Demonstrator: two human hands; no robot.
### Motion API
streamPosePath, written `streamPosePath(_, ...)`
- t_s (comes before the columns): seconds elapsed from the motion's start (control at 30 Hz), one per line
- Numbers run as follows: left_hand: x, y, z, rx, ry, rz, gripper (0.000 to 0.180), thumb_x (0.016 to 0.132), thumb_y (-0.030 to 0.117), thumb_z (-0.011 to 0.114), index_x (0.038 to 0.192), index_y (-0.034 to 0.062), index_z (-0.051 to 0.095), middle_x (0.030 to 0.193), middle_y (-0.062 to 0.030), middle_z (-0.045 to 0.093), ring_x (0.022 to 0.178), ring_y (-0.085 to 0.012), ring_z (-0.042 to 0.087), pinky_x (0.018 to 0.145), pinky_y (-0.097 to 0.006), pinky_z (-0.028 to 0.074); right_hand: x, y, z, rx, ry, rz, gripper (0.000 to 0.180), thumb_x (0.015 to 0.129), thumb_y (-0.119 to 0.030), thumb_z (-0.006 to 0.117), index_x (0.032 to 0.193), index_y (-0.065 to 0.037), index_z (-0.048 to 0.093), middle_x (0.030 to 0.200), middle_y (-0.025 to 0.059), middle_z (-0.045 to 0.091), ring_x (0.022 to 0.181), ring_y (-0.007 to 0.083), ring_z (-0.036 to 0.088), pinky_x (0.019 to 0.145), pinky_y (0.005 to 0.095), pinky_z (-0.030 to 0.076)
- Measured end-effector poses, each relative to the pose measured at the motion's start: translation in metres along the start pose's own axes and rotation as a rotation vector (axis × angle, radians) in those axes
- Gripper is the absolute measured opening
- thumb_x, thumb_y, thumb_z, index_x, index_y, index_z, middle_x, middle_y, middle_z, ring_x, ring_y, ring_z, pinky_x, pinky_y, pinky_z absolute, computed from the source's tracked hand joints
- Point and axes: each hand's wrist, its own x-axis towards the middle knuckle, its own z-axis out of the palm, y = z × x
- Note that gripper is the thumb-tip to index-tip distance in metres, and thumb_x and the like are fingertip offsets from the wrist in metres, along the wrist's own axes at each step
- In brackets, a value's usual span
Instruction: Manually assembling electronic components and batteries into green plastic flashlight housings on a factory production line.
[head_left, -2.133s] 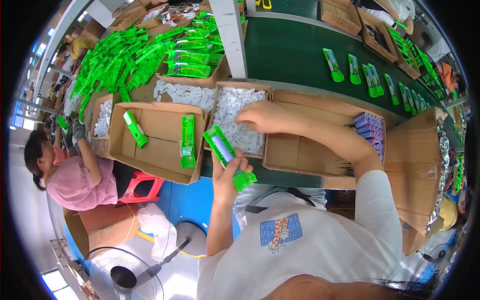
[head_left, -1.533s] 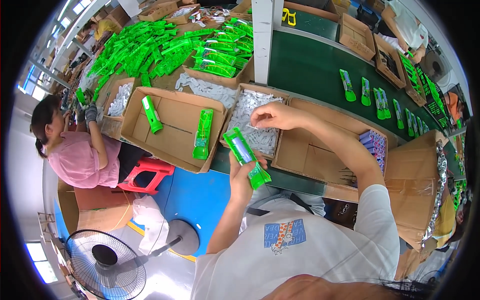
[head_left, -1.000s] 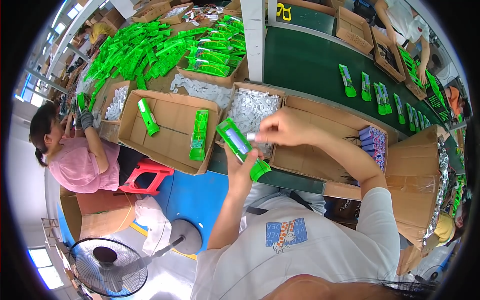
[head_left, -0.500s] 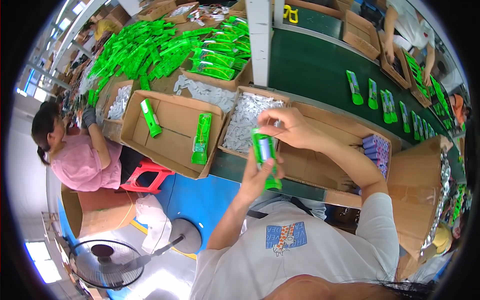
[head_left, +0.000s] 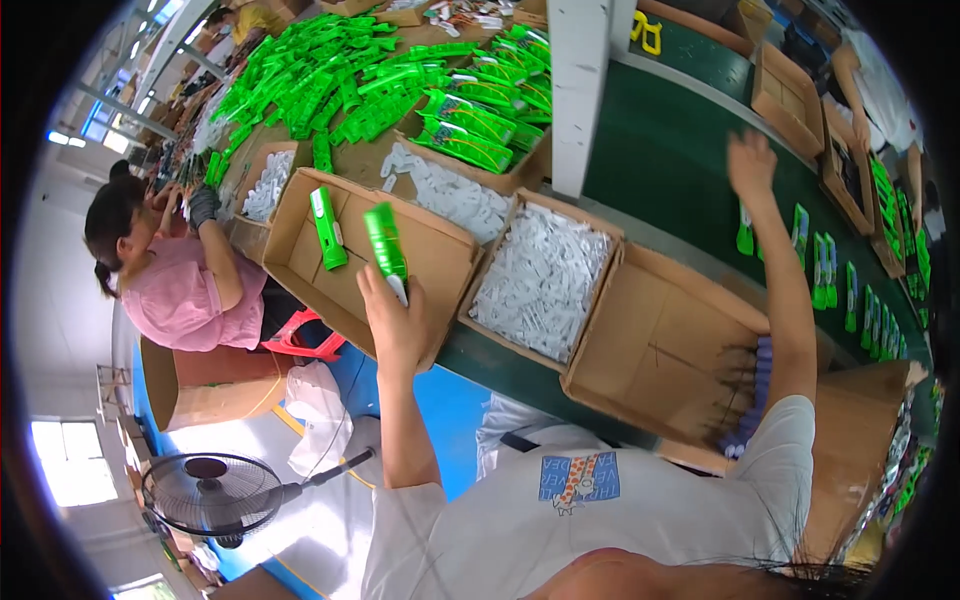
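My left hand (head_left: pixel 398 318) is closed around the lower end of a green plastic flashlight-shaped housing (head_left: pixel 385 240), blurred by motion, over a shallow cardboard box (head_left: pixel 440 230). A second green housing (head_left: pixel 326 228), with a white part on it, lies in that box to the left. My right hand (head_left: pixel 752 165) reaches far right over the dark green conveyor belt (head_left: pixel 660 140), fingers apart and nothing visible in them. Just below it, partly behind my forearm, a green housing (head_left: pixel 745 232) lies on the belt.
A box of small white plastic parts (head_left: pixel 545 280) stands in the middle, beside a box with purple cylindrical cells (head_left: pixel 758 385). Green housings (head_left: pixel 300 75) are heaped at the far left. A grey post (head_left: pixel 580 100) rises by the belt. A person in pink (head_left: pixel 185 290) sits left.
My hands have parted. The right has left the housing both held and swung out over the belt; the left has moved to the left box and taken a housing. The view has shifted.
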Motion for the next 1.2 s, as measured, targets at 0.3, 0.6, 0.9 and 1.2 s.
streamPosePath(0.3,-0.083,0.074,0.054,-1.153,-0.428,-0.218,0.056,0.088,-0.009,0.05,0.136,0.0078,0.026,0.11,-0.009,0.05,0.103,-0.0207,0.055,0.085,-0.028,0.048,-0.185,-0.141,-0.157,1.593,-0.089,-0.945,0.021,0.082,-0.01,0.067,0.103,-0.007,0.065,0.08,0.0038,0.066,0.066,0.0139,0.064,0.054,0.0275,0.048)
streamPosePath(0.6,-0.11,0.079,0.055,-0.998,-0.522,0.003,0.053,0.091,0.018,0.043,0.138,0.0027,0.025,0.123,-0.0118,0.041,0.112,-0.0184,0.042,0.097,-0.034,0.036,-0.228,-0.148,-0.185,1.693,-0.044,-0.354,0.011,0.078,-0.005,0.071,0.074,-0.002,0.061,0.067,0.0032,0.056,0.049,0.0063,0.052,0.043,0.0238,0.038)
streamPosePath(0.9,-0.116,0.077,0.073,-1.188,-0.696,-0.245,0.032,0.093,-0.001,0.039,0.121,0.0111,0.028,0.101,-0.012,0.049,0.069,-0.0174,0.051,0.062,-0.036,0.049,-0.232,-0.056,-0.124,0.964,-0.089,-0.592,0.007,0.082,-0.016,0.064,0.085,-0.011,0.062,0.086,0.0071,0.06,0.084,0.0249,0.062,0.067,0.0385,0.052)
streamPosePath(1.2,-0.135,0.095,0.064,-1.206,-0.86,-0.14,0.033,0.093,-0.003,0.04,0.122,0.0066,0.027,0.095,-0.0109,0.049,0.07,-0.0144,0.053,0.062,-0.031,0.05,-0.284,0.061,-0.052,-0.249,-0.384,-0.209,0.011,0.067,-0.012,0.067,0.076,-0.008,0.072,0.085,0.0069,0.067,0.08,0.026,0.065,0.065,0.038,0.053)
